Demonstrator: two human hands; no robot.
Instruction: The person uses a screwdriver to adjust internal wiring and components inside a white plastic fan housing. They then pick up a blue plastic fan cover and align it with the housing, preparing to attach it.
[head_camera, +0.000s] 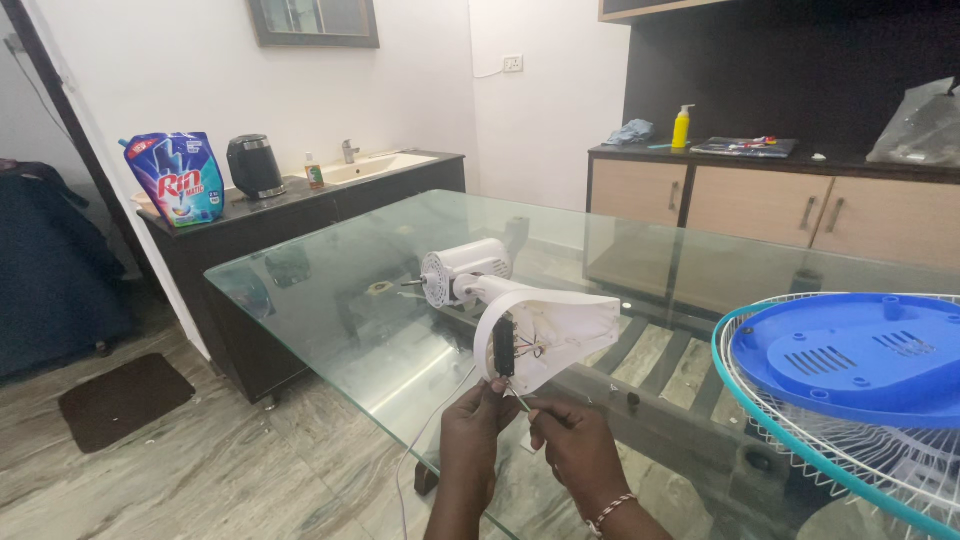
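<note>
The glass worktop (330, 300) carries a white fan motor unit (465, 272) lying on its side, its opened white base housing (560, 330) turned toward the person so the wiring inside shows. The step in hand looks like work on that wiring: both hands meet at the housing's lower edge, beside a dark switch block (503, 346). The left hand (475, 435) pinches upward at the rim, and the right hand (575, 450) closes its grip on something thin, probably a wire or a small tool, though it is too small to tell. The next move calls for fine fingertip control in a cramped opening. A white cord (425, 440) trails down off the edge near the wrists and could snag. At the right, a blue fan cover (850, 350) on a wire guard (800, 440) crowds the right elbow's side.
</note>
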